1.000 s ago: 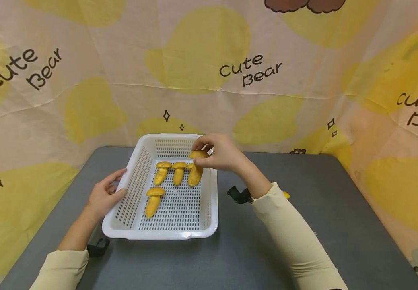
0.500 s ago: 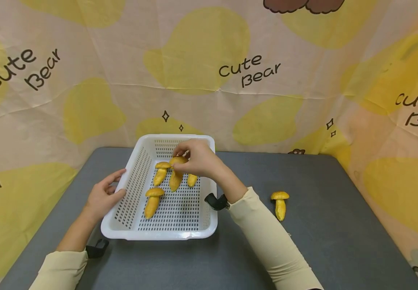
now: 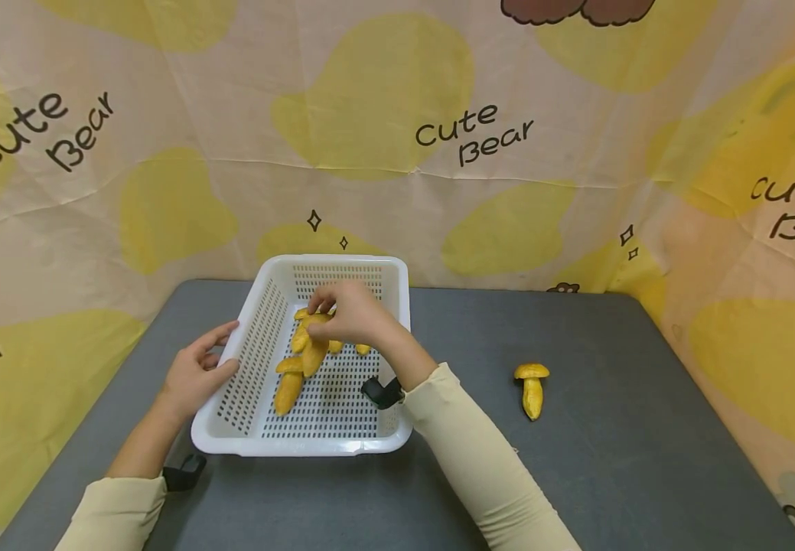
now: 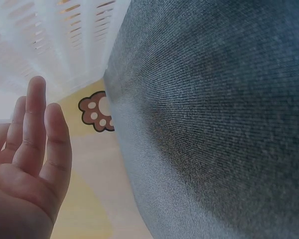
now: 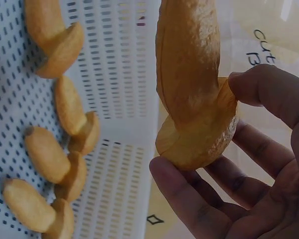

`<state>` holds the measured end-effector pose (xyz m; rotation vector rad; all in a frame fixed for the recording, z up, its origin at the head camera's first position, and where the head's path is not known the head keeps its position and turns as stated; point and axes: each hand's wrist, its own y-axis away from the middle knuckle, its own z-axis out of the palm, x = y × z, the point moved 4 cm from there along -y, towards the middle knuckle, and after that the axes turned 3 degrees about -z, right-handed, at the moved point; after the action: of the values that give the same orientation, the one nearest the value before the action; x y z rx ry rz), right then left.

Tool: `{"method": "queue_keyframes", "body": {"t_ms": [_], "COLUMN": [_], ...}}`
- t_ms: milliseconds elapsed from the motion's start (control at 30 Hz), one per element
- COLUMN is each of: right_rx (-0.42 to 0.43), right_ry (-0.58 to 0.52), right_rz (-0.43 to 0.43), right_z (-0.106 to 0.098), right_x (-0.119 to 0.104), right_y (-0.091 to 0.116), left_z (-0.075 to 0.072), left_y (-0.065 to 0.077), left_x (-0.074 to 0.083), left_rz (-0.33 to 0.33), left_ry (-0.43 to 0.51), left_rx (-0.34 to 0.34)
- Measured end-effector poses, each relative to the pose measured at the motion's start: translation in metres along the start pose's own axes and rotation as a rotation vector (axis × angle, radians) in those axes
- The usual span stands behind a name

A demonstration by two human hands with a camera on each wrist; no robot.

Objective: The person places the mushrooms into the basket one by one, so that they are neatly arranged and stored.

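In the head view, my right hand (image 3: 349,312) is over the white plastic basket (image 3: 304,446), pinching a yellow mushroom (image 3: 314,356) by its cap. The right wrist view shows the thumb and fingers around the cap of this mushroom (image 5: 189,64), its stem pointing up in that picture. Several similar mushrooms lie on the basket's slotted floor; the nearest mushroom (image 3: 288,392) is at the lower left, and others are partly hidden behind the hand. My left hand (image 3: 193,375) touches the basket's left rim, its fingers fairly straight beside the wall in the left wrist view.
One more mushroom (image 3: 532,394) lies on the grey tabletop (image 3: 617,459), right of the basket. A patterned cloth (image 3: 383,92) with "Cute Bear" lettering hangs behind and at the sides. Black straps are at both wrists.
My right hand has moved left and toward the front across the basket, carrying the held mushroom. Its arm uncovered the mushroom on the table. My left hand stays at the rim.
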<state>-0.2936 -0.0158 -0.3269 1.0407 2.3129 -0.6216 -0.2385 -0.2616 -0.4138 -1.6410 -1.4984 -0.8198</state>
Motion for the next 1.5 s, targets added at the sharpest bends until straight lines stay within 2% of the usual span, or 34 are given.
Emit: {"method": "queue_keyframes", "body": {"t_ms": [400,600,700,833,1067,1500], "right_rx": [-0.073,-0.100,-0.136,-0.180,-0.209,-0.262], "right_ry": [-0.013,-0.022,-0.051,-0.032,-0.052,0.024], "right_rz": [0.111,0.099,0.117,0.137,0.146,0.224], "right_z": [0.019,0.026,0.032,0.039,0.045,0.060], "right_x": [0.017,0.021,0.025,0.031,0.036,0.048], "right_y": [-0.003,-0.006,-0.007,-0.008,-0.008,-0.008], "left_z": [0.002,0.002,0.002,0.003,0.003,0.001], "left_y": [0.000,-0.001,-0.001,-0.002,-0.002,-0.001], "left_x": [0.000,0.001,0.000,0.000,0.002,0.001], "left_rz": [0.021,0.002,0.000,0.007,0.010,0.016], "left_ry": [-0.002,0.007,0.014,0.029,0.036,0.018], "left_rx": [0.009,0.002,0.000,-0.003,-0.012,-0.001]}}
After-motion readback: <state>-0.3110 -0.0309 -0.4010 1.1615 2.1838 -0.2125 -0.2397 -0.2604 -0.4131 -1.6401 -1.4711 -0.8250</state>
